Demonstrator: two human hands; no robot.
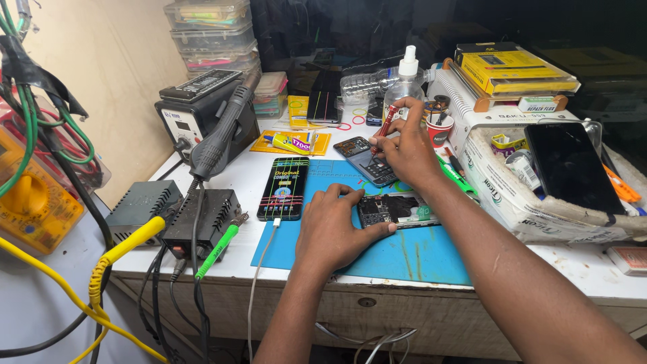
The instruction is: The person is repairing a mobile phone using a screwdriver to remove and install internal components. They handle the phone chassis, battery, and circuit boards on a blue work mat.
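Here the left hand (pixel 331 228) lies flat on the blue mat (pixel 418 256), fingers spread and pressed down, the fingertips resting against the near-left edge of an opened phone (pixel 396 209), which looks like a way to keep it from sliding. The phone lies with its circuit side up, just beyond those fingertips and below the right hand (pixel 404 152). The right hand's thumb and forefinger pinch a red-handled screwdriver (pixel 383 128), its tip pointing down toward a loose phone back cover (pixel 364 158) that lies just under the fingers. Beyond the right knuckles stands a clear bottle (pixel 405 84) with a white nozzle, close to reach. Left of the left fingers lies a dark phone box (pixel 284 188), well apart from the grey soldering station (pixel 202 111).
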